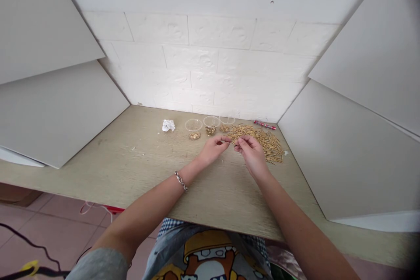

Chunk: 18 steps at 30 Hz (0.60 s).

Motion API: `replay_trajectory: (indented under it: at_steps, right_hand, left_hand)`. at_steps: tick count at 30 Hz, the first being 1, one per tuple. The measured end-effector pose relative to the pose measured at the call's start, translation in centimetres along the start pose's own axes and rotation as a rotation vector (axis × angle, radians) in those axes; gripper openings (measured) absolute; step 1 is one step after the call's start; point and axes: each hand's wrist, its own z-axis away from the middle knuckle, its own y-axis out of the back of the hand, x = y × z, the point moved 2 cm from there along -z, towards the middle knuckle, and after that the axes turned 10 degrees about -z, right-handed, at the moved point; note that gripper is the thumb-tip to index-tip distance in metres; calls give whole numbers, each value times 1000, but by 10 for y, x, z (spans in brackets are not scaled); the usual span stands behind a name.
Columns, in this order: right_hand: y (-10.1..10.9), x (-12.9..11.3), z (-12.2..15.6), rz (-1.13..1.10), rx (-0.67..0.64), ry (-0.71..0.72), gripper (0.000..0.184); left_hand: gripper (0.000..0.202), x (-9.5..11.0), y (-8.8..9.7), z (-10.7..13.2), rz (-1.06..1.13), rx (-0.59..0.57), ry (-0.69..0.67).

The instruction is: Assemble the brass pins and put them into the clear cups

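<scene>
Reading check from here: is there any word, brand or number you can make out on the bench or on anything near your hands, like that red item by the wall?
Nothing can be read. The red pen at the back of the desk has pale markings, too small and blurred to read. The brass pins and clear plastic cups show no readable marks. The cartoon print on the lap shows no readable words.

Behind the light wooden desk [98, 162] stands a white wall [203, 61] with a brick pattern, and white panels [55, 113] are at its left and right sides. The floor tiles [55, 232] are pink, and a black cable [33, 243] lies on them.
</scene>
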Motion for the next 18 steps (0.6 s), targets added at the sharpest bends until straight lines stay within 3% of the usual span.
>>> replay_trajectory:
  at_steps: [18]
  right_hand:
    - [1, -1, 0, 12, 17, 11, 24]
  left_hand:
    - [17, -10, 2, -6, 32, 118, -155]
